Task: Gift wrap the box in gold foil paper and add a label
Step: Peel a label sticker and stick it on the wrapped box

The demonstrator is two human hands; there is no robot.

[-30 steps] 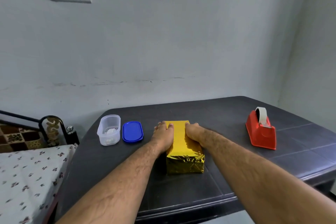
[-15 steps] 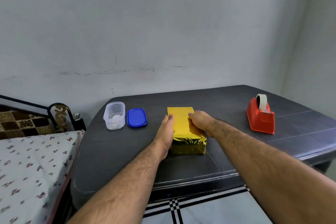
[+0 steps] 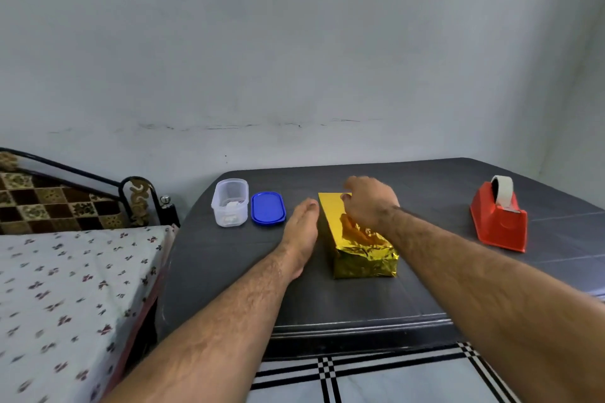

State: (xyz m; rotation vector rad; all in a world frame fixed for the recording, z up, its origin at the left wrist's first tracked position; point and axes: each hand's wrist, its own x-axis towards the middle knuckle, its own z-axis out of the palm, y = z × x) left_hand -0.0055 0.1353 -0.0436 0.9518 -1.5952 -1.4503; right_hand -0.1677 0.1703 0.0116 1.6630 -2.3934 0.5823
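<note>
The box wrapped in gold foil lies lengthwise in the middle of the dark table. My left hand lies flat with straight fingers along the box's left side, close to or touching it. Over the far half of the box hovers my right hand, raised, fingers loosely curled and holding nothing. A clear plastic tub with white pieces inside stands at the far left, its blue lid lying beside it.
A red tape dispenser with a white roll stands at the right of the table. A bed with a floral sheet adjoins the table's left side. The wall runs just behind the table. Tiled floor shows below the front edge.
My right hand has lifted off the top of the box and moved toward its far end. My left hand slid back along the box's left side. The camera view pulled back and tilted.
</note>
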